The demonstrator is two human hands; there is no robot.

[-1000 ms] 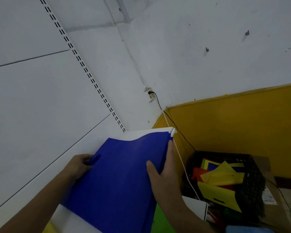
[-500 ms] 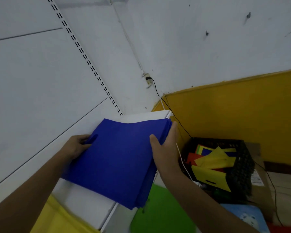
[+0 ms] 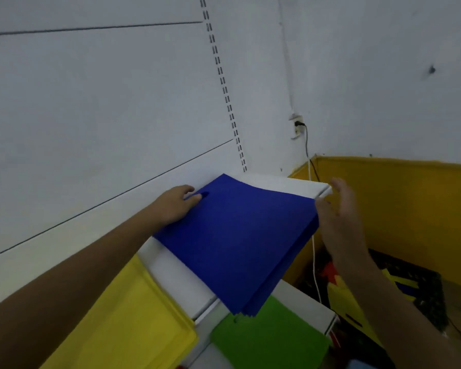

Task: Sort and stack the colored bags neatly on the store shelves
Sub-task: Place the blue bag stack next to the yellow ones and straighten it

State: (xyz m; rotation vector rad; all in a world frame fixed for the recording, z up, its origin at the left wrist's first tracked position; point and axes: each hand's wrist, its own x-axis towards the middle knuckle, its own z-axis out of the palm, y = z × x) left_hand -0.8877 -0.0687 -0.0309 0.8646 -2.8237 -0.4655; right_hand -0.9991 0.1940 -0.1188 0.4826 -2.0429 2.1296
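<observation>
A stack of blue bags (image 3: 240, 241) lies skewed on the white upper shelf (image 3: 285, 183), its near corner overhanging the shelf's front edge. My left hand (image 3: 175, 205) holds the stack's far left edge near the handle cutout, a finger at the slot. At the stack's right edge my right hand (image 3: 338, 217) stands with straight fingers, just off or barely touching it. Yellow bags (image 3: 123, 320) lie on the same shelf to the left. Green bags (image 3: 266, 339) sit on the lower shelf.
A black crate (image 3: 426, 286) with mixed yellow, red and blue bags stands on the floor at the right, by a yellow wall panel (image 3: 399, 209). A white cord (image 3: 314, 257) hangs past the shelf's right end. The slotted upright (image 3: 224, 86) runs up the white back wall.
The blue stack has settled flatter on the shelf and swung so one corner overhangs. My right hand has let go of its right edge and opened beside it. The view has shifted left.
</observation>
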